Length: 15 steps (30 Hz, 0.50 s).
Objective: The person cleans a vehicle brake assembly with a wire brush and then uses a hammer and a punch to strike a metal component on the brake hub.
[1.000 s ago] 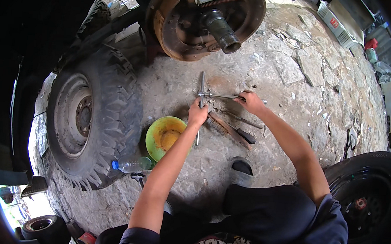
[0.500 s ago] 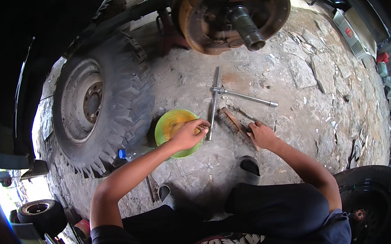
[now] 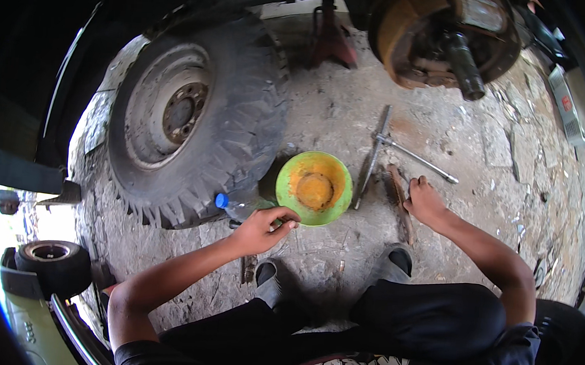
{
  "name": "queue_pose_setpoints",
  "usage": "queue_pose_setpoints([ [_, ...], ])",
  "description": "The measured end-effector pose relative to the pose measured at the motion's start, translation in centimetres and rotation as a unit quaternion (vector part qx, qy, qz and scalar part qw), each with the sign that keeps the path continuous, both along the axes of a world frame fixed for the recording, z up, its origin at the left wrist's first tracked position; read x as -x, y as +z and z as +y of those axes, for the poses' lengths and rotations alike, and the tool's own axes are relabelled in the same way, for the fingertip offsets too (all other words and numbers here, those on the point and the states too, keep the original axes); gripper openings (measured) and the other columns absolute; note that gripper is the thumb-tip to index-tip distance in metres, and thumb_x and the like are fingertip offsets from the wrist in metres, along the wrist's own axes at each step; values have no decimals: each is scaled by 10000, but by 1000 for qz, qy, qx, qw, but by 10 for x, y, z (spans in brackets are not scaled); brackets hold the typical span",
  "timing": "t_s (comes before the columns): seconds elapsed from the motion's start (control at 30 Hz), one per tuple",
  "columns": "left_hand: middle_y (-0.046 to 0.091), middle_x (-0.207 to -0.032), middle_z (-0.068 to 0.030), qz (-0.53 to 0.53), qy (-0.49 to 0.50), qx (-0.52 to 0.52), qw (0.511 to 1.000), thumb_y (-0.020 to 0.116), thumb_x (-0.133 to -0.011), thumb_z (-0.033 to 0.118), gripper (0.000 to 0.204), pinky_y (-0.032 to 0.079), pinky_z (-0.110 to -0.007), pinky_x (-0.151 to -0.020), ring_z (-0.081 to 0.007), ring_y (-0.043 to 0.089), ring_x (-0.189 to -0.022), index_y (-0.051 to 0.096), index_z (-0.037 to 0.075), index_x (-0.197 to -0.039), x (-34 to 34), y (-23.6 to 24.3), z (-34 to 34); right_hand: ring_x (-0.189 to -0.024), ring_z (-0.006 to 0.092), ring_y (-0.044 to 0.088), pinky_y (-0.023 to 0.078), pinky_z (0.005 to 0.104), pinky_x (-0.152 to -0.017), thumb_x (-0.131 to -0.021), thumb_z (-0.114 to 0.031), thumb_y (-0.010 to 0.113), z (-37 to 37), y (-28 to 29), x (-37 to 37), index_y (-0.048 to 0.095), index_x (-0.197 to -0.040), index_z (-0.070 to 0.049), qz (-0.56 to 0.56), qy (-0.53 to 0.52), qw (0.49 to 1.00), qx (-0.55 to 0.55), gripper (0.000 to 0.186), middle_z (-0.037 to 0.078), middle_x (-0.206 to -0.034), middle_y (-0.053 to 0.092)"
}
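Note:
My left hand (image 3: 267, 231) hovers at the near left rim of a green bowl (image 3: 336, 214). Its fingers are loosely bent, thumb apart, and I see nothing held. Orange-brown residue coats the inside of the bowl. To the right, my right hand (image 3: 428, 204) is closed at the side of a wooden-backed scrub brush (image 3: 399, 205), thumb against it; the palm side is hidden. The brush's bristles hardly show from this angle. Between bowl and brush lies a metal lug wrench (image 3: 416, 158) with crossing bars. A clear plastic bottle (image 3: 240, 208) with a blue cap lies left of the bowl.
A big knobbly-treaded wheel (image 3: 195, 115) stands on the left. Above right hangs a rusty brake hub with a protruding axle end (image 3: 465, 66). A red jack stand (image 3: 333, 43) is behind. At the far right sits a pale plastic crate (image 3: 572, 107). The concrete floor is cracked.
My view has swung left, shifting the scene rightward. My left hand has drawn back from over the bowl to its near left side. The right hand stays at the brush, now angled differently.

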<state>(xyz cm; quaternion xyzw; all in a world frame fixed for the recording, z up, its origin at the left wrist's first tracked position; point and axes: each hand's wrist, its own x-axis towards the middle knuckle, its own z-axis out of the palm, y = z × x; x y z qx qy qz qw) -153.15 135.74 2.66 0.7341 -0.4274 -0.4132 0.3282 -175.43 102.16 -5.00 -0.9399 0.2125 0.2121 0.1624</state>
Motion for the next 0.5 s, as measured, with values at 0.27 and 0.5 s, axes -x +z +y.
queue_pose_setpoints([
  [0.27, 675, -870, -118, -2, 292, -37, 956, 599, -900, 70, 138, 524, -321, -661, -186, 674, -754, 631, 21, -1025, 25, -73, 115, -878, 341, 565, 474, 442, -789, -839, -119, 547, 121, 89, -91, 484, -887, 35, -67, 212, 902, -370, 174, 210, -932, 517],
  [0.5, 598, -921, -181, -254, 380, -95, 884, 726, -815, 210, 337, 478, -470, -777, -400, 587, -868, 532, 6, -1001, 21, -177, 188, -904, 406, 608, 491, 455, -802, -839, -132, 549, 272, -16, -136, 489, -1014, 25, -136, 202, 853, -461, 242, 249, -946, 592],
])
